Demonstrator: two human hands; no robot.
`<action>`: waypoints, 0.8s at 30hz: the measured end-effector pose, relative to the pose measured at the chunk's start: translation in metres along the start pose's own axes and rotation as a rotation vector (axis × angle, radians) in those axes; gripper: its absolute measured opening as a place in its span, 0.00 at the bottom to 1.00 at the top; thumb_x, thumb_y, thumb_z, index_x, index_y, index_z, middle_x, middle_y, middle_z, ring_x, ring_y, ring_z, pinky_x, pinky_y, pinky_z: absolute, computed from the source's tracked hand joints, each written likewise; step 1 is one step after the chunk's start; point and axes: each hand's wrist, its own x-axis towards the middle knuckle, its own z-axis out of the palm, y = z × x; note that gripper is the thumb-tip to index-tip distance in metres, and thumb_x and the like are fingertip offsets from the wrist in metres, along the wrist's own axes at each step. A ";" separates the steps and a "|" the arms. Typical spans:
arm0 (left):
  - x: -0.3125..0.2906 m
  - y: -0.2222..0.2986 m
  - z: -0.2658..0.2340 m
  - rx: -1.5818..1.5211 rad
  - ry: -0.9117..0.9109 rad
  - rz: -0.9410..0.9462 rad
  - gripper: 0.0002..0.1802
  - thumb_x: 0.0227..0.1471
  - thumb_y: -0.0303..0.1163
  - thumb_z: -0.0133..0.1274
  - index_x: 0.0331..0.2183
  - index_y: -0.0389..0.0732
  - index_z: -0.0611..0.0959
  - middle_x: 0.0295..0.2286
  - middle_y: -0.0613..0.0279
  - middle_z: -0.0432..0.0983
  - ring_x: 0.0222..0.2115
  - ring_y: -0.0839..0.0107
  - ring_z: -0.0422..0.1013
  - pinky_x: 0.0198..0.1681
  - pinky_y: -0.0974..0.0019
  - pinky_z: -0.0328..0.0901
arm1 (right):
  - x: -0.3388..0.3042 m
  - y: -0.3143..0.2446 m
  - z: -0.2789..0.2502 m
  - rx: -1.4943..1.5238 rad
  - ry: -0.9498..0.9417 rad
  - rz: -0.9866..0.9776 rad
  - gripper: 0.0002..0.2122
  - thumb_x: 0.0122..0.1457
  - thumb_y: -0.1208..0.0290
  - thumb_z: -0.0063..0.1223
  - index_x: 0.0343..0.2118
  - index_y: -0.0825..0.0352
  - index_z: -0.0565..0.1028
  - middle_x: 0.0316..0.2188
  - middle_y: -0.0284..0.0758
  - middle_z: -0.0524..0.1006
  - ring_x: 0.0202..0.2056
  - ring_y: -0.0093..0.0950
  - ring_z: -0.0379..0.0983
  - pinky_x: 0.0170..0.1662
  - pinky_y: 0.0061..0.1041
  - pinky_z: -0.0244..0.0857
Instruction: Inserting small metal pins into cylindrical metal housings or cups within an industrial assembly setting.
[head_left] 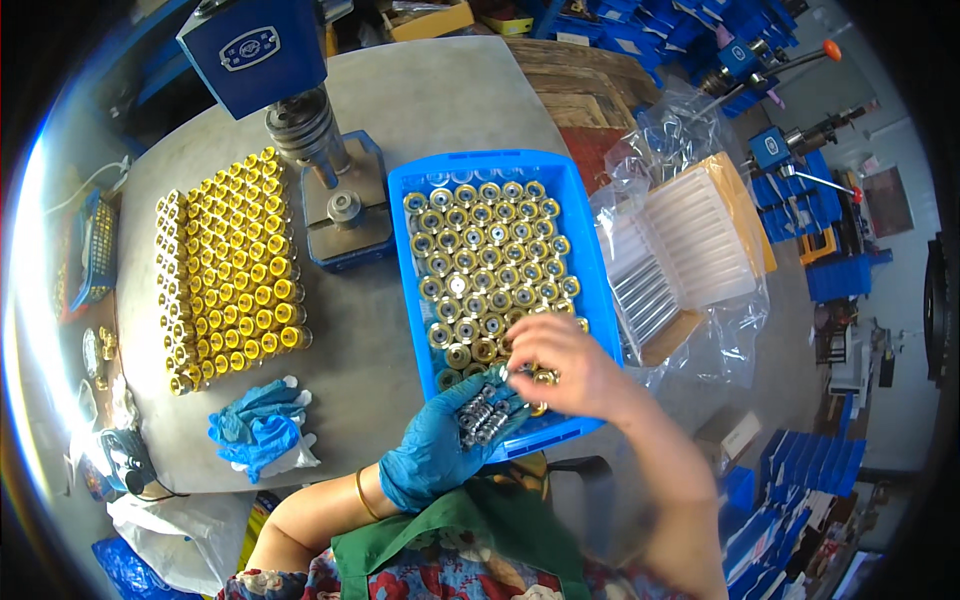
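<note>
My left hand (440,445), in a blue glove, is cupped palm up over the near edge of a blue plastic tray (590,250) and holds a heap of small silver metal pins (483,412). My bare right hand (565,365) reaches over the tray's near right part, its fingertips pinched on a small part right beside the pins. The tray holds several rows of brass ring-shaped fittings (485,250) standing upright.
Rows of yellow brass fittings (225,265) stand on the grey table at the left. A blue press (320,130) stands behind. Spare blue gloves (262,428) lie near the front edge. A bagged box of silver rods (680,260) sits to the right.
</note>
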 end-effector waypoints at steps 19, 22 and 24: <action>0.009 -0.009 0.017 0.447 0.137 0.110 0.17 0.60 0.35 0.40 0.45 0.35 0.74 0.40 0.55 0.76 0.41 0.65 0.74 0.52 0.58 0.67 | -0.010 0.001 -0.002 -0.095 -0.020 -0.119 0.08 0.49 0.71 0.59 0.33 0.64 0.77 0.35 0.29 0.75 0.49 0.28 0.68 0.50 0.32 0.57; 0.016 -0.010 0.021 0.208 0.157 0.037 0.18 0.60 0.35 0.40 0.46 0.36 0.74 0.41 0.55 0.76 0.41 0.65 0.74 0.51 0.59 0.68 | -0.023 0.000 -0.010 -0.151 -0.030 -0.137 0.08 0.48 0.73 0.58 0.32 0.65 0.77 0.36 0.30 0.75 0.49 0.29 0.68 0.51 0.33 0.57; 0.020 -0.013 0.021 0.122 0.177 0.014 0.17 0.60 0.35 0.39 0.46 0.36 0.74 0.41 0.55 0.76 0.41 0.65 0.74 0.51 0.60 0.68 | -0.028 -0.004 -0.017 -0.189 -0.082 -0.148 0.08 0.46 0.73 0.58 0.32 0.65 0.76 0.37 0.31 0.74 0.50 0.30 0.67 0.51 0.34 0.58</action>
